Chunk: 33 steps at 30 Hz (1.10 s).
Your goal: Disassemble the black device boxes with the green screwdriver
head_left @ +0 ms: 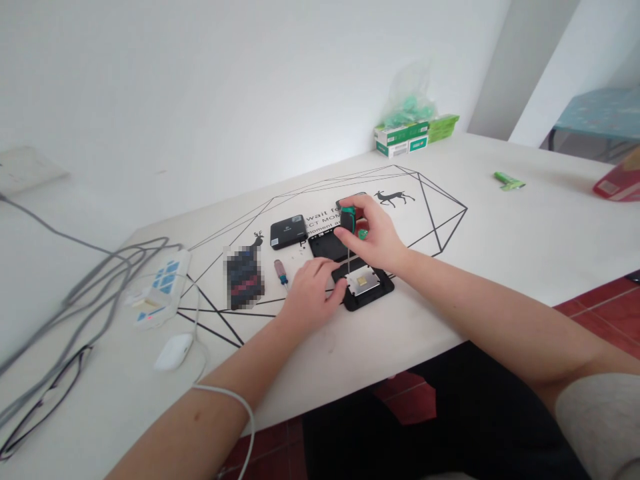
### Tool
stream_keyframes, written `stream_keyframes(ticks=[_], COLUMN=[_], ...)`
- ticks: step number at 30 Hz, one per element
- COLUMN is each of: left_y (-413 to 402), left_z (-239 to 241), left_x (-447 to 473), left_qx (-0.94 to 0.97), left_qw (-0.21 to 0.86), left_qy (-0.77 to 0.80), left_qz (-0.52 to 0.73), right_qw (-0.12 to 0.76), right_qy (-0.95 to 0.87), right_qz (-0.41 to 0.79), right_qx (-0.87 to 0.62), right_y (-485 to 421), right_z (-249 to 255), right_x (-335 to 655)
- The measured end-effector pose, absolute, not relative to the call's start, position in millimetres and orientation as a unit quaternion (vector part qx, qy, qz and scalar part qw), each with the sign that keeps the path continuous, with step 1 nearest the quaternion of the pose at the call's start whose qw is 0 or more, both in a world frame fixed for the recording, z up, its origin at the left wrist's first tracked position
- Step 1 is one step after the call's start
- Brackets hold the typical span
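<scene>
A: Nearest the viewer? 
B: Left hand point(310, 293) rests flat, steadying the opened black device point(363, 285) on the desk point(500, 253); right hand point(376, 233) pinches a green-handled screwdriver point(349, 223) upright over its exposed metal plate.

A: Progress? 
B: Cover point(326, 245) already off, lying just behind; inner work apparently unfinished.

A: Beyond? 
B: Spare screwdriver point(281, 271), power strip point(157, 288), tissue box point(403, 138), white wall.

A plain white wall point(200, 100) fills eleven o'clock; the white table point(525, 233) spans centre; red floor tiles point(600, 313) show at four o'clock.
</scene>
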<state>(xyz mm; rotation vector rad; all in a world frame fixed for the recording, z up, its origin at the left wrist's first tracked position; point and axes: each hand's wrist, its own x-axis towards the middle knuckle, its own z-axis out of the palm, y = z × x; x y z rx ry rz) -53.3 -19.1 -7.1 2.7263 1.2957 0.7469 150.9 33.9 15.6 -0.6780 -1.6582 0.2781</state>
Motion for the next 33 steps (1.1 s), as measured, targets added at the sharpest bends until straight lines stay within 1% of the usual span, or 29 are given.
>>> stream_keyframes(ticks=[2, 6, 11, 16, 28, 33], left_y=[-26, -27, -24, -25, -22, -21], left_z=[-6, -5, -4, -3, -6, -6], left_x=[-49, -47, -48, -47, -49, -50], left_qx=[0.893, 0.902, 0.897, 0.898, 0.895, 0.896], left_qw=[0.064, 0.077, 0.085, 0.095, 0.090, 0.094], left_qy=[0.396, 0.394, 0.408, 0.403, 0.403, 0.401], left_qz=[0.201, 0.155, 0.149, 0.150, 0.169, 0.164], right_qw=[0.616, 0.601, 0.581, 0.574, 0.585, 0.588], right_qy=[-0.718, -0.732, -0.758, -0.777, -0.764, -0.770], right_qz=[0.127, 0.129, 0.130, 0.106, 0.123, 0.122], right_qx=[-0.299, -0.293, -0.266, -0.236, -0.241, -0.215], right_y=[32, 28, 23, 21, 19, 20], right_z=[16, 17, 17, 18, 19, 20], right_x=[151, 150, 148, 147, 148, 148])
